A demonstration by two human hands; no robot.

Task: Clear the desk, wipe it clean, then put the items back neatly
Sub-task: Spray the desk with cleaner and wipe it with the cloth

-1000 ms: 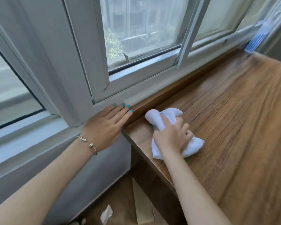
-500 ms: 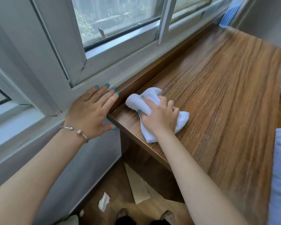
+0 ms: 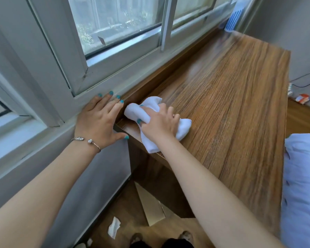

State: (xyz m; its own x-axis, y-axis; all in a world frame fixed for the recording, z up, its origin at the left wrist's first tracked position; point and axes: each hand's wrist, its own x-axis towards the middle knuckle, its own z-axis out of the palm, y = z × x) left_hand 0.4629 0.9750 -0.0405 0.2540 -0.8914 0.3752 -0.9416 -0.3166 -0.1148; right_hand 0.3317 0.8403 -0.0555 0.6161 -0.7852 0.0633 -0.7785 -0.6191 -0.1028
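Your right hand point(image 3: 159, 125) has its fingers curled around the white cloth point(image 3: 183, 128), pressing it onto the desk point(image 3: 231, 108) at its near left corner. Your left hand point(image 3: 98, 120) lies flat, fingers straight, against the window ledge point(image 3: 43, 133) beside that corner.

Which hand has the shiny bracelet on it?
The left hand, lying flat against the window ledge, wears the bracelet at its wrist. The right hand has a bare wrist and grips the white cloth.
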